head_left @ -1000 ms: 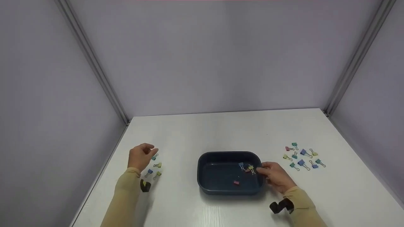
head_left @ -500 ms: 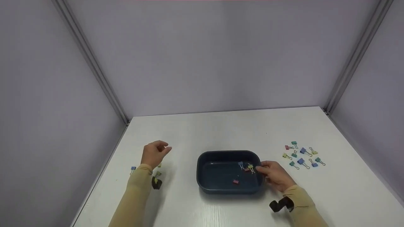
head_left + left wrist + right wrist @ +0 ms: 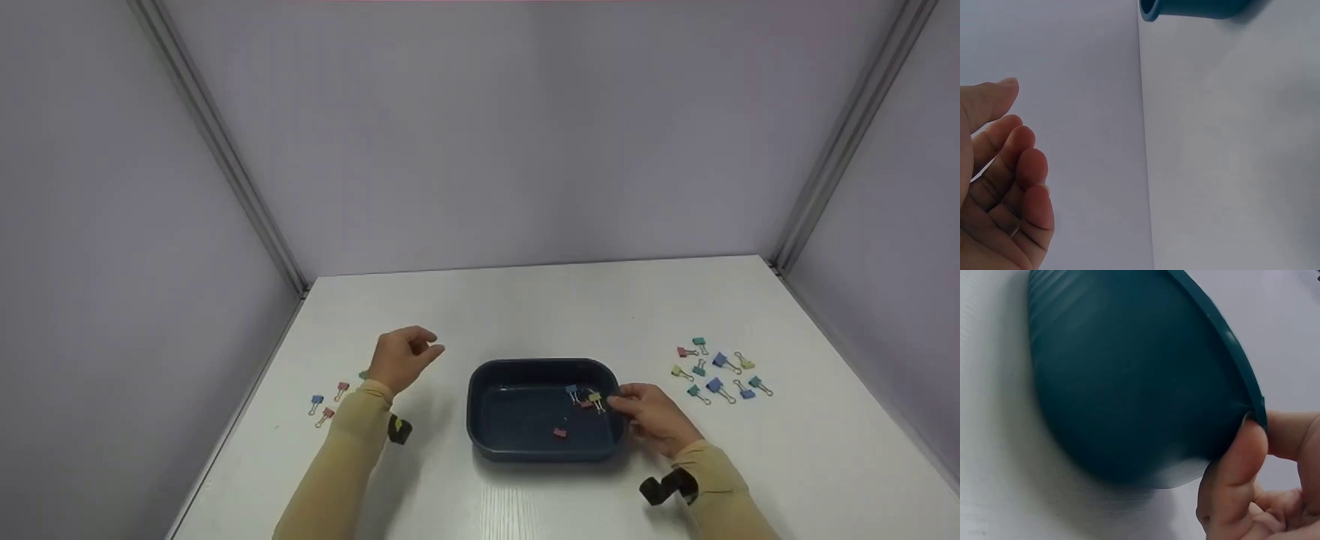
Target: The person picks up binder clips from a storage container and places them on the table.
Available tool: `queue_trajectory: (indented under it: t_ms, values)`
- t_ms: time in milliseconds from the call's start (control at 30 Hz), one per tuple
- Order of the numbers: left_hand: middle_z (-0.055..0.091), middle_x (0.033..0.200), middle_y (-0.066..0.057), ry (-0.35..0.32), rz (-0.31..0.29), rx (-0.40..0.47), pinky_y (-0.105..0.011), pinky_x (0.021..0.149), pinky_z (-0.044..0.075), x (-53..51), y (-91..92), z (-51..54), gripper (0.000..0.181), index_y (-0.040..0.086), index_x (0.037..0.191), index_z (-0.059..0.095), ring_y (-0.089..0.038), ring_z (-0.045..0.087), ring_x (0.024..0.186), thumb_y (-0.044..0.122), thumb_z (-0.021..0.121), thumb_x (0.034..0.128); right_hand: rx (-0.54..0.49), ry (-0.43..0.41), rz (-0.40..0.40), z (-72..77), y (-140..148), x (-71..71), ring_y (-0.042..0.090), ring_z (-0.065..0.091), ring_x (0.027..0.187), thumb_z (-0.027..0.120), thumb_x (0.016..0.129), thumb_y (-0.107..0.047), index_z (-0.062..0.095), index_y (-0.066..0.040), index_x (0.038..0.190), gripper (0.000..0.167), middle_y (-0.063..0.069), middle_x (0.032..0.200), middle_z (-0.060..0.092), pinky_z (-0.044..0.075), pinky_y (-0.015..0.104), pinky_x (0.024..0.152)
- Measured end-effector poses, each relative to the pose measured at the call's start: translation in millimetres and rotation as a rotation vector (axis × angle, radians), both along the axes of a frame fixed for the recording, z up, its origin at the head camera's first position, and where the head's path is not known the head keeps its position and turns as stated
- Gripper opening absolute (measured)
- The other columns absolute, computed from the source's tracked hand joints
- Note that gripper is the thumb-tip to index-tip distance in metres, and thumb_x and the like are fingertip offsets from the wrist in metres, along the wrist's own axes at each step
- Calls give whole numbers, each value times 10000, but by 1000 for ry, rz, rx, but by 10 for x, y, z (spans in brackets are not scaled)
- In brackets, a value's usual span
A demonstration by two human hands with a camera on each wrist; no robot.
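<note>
My left hand [image 3: 403, 358] is above the table, left of the dark blue plastic tub [image 3: 517, 455]. Its fingers [image 3: 1030, 169] curve loosely, the thumb stands apart, and nothing shows between them in the left wrist view. With my right hand [image 3: 656, 418] I pinch the tub's right rim; the right wrist view has thumb and fingers on either side of its wall [image 3: 1134, 377]. Inside the tub lie several small binder clips, among them a blue clip [image 3: 573, 394], a yellow clip [image 3: 595, 399] and a red clip [image 3: 560, 433].
Several binder clips, including a blue clip [image 3: 316, 401] and a red clip [image 3: 343, 388], lie left of the left forearm, which may hide others. Another loose group, with a blue clip [image 3: 716, 385], lies right of the tub. Walls enclose the white table [image 3: 480, 315].
My left hand has moved right, away from the left group of clips and closer to the tub, uncovering red and blue clips. The right hand and tub have stayed in place.
</note>
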State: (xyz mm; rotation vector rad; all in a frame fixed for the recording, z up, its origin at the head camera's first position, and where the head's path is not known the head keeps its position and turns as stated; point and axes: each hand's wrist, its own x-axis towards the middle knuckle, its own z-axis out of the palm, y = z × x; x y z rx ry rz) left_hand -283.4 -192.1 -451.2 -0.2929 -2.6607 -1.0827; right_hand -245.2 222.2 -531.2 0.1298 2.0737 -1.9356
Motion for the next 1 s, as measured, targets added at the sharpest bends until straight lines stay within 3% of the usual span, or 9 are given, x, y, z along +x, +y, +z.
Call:
queue_trajectory:
  t_ms: [233, 467, 700, 1000]
  values:
    - [597, 719, 77, 41, -101, -56, -271, 622, 474, -10, 293, 55, 155, 148, 955, 732, -105, 547, 677, 252, 753, 842, 4, -7, -5, -5, -8, -8, 229, 525, 821, 653, 910, -147, 555, 80, 1146, 342, 153, 994, 603, 417, 313, 631]
    - [601, 712, 81, 71, -194, -73, -251, 603, 480, -10, 497, 77, 149, 139, 956, 730, -84, 543, 651, 226, 757, 839, 114, -5, 58, 90, 50, -49, 222, 538, 760, 697, 881, -178, 561, 27, 1058, 303, 126, 947, 598, 434, 322, 600]
    - [608, 717, 88, 45, -226, -92, -238, 608, 485, 32, 598, 82, 167, 131, 970, 737, -76, 550, 655, 225, 762, 834, 141, -21, 202, 195, 203, -224, 192, 588, 731, 696, 885, -273, 575, 23, 1068, 368, 128, 937, 613, 489, 312, 602]
    - [607, 713, 91, 34, -266, -107, -229, 588, 477, 33, 718, 52, 159, 128, 954, 741, -69, 547, 642, 232, 761, 835, 216, -4, 282, 332, 237, -478, 170, 592, 686, 667, 881, -109, 540, 67, 1102, 309, 138, 896, 603, 523, 313, 619]
